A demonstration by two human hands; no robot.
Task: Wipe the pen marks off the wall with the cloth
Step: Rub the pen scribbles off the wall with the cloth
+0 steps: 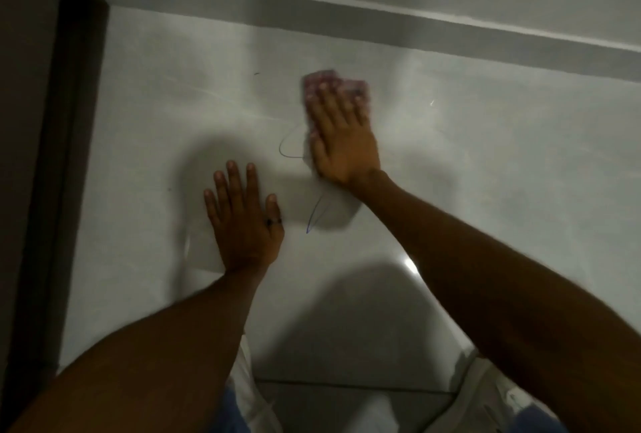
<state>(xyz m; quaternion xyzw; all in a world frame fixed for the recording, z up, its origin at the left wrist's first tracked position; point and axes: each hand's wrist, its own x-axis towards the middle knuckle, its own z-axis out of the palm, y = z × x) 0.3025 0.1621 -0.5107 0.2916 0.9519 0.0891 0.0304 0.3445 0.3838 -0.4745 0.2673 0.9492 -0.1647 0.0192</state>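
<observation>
Against the pale wall [485, 161], as seen from the head camera, the right hand [341, 141] is laid flat with its fingers [329, 99] spread over a pinkish cloth [334, 80], so that the cloth is pressed between palm and surface rather than gripped in a fist; a flat palm is judged to have been chosen because it spreads pressure across a broad patch of fabric. Only the upper edge of the cloth shows past the fingertips, the rest being hidden beneath the hand, and its outline is blurred. The pen marks [289, 148] are seen as a thin blue line: one loop lies just to the left of the cloth hand, touching its edge, and a second, narrower stroke runs lower down between the two hands. Both strokes remain visible, so the wiping is judged unfinished. The left hand [242, 221] is planted open and empty on the wall, fingers extended, well clear of the cloth; it appears to be used as a brace, so that body weight can be carried while the other arm works. A dark ring is worn on one of its fingers. A dark door frame [52, 155] stands at the left edge, and a grey band [381, 21] crosses the wall above the work.
</observation>
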